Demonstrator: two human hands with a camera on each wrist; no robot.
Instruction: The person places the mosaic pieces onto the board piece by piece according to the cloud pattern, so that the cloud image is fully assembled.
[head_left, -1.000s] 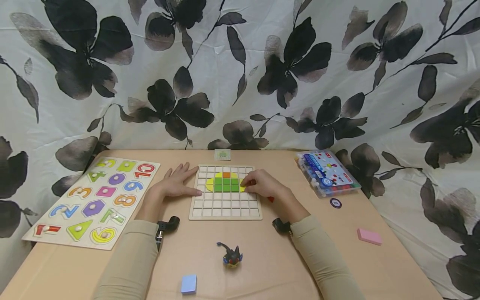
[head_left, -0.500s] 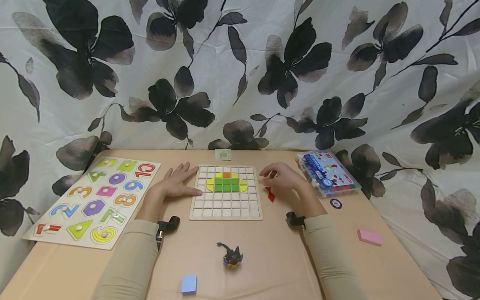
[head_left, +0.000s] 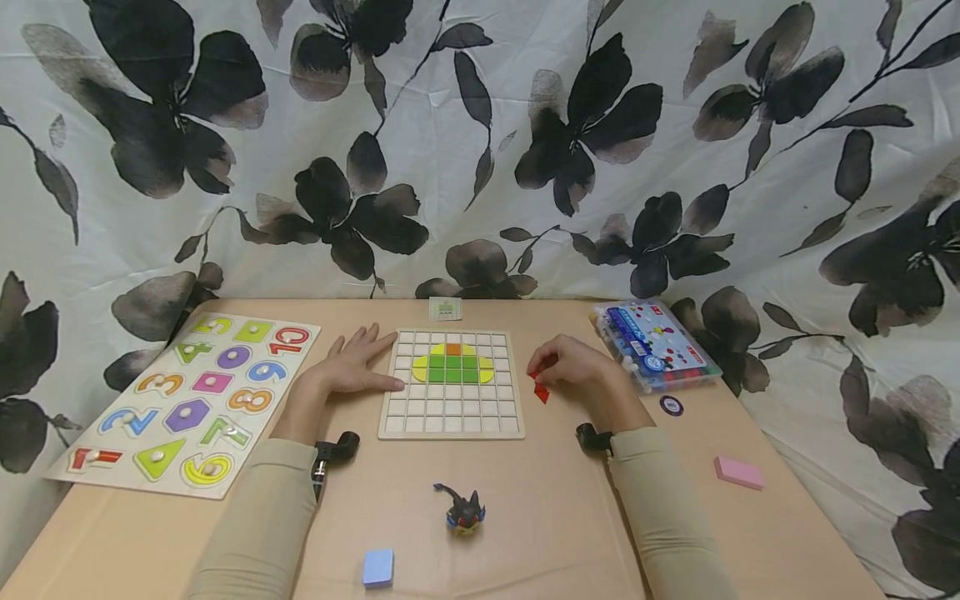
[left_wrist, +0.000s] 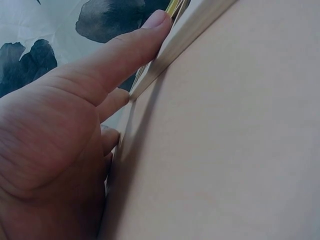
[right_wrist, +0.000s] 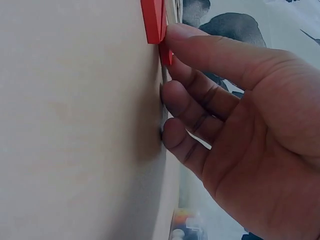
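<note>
A wooden grid board (head_left: 452, 436) lies mid-table with green squares (head_left: 453, 372), yellow rounded pieces (head_left: 420, 370) and an orange square (head_left: 453, 350) in its cells. My left hand (head_left: 352, 364) rests at the board's left edge, fingers spread and thumb over the rim. Right of the board, my right hand (head_left: 576, 367) pinches a red tile (right_wrist: 167, 54) between thumb and index finger, close to the tabletop. A second red triangular tile (head_left: 542, 395) lies beside it, just in front of the fingertips. The right wrist view shows the other fingers loosely bent.
A number puzzle board (head_left: 165, 450) lies left, a clear plastic case (head_left: 656, 350) at back right. A small pattern card (head_left: 446, 309) is behind the grid board. Nearer are a dark dragon figurine (head_left: 466, 512), a blue block (head_left: 378, 569), a pink block (head_left: 738, 473) and a round disc (head_left: 672, 407).
My right hand has let go of a yellow piece at the board's right side, withdrawn to the right, then come down onto the red tiles. My left hand has stayed in place.
</note>
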